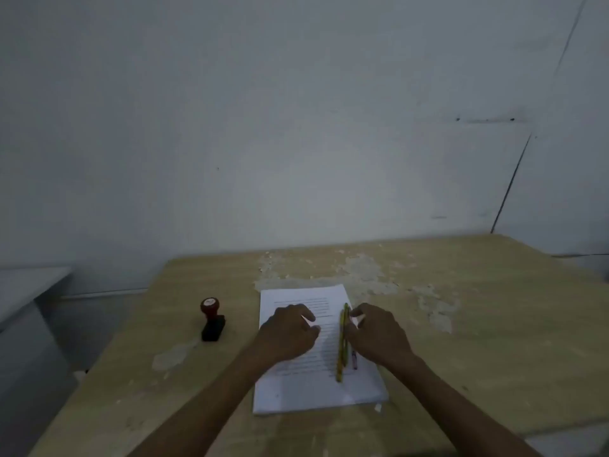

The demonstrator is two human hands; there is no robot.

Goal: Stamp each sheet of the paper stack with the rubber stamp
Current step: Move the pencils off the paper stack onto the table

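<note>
Rubber stamp (212, 319) stands upright on the wooden table (461, 324), left of the paper stack (313, 387), untouched. On the stack, left hand (288, 334) rests with loosely spread fingers. Right of it, right hand (375, 334) touches two yellow-green pencils (342, 344); its grip I cannot tell.

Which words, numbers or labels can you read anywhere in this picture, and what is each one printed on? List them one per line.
None can be read.
Top sheet of the paper stack: rows of printed lines, too blurred to read.
Rubber stamp: pale label with a faint mark on its red knob, too small to read.
Pencils and pen: no legible print.
</note>
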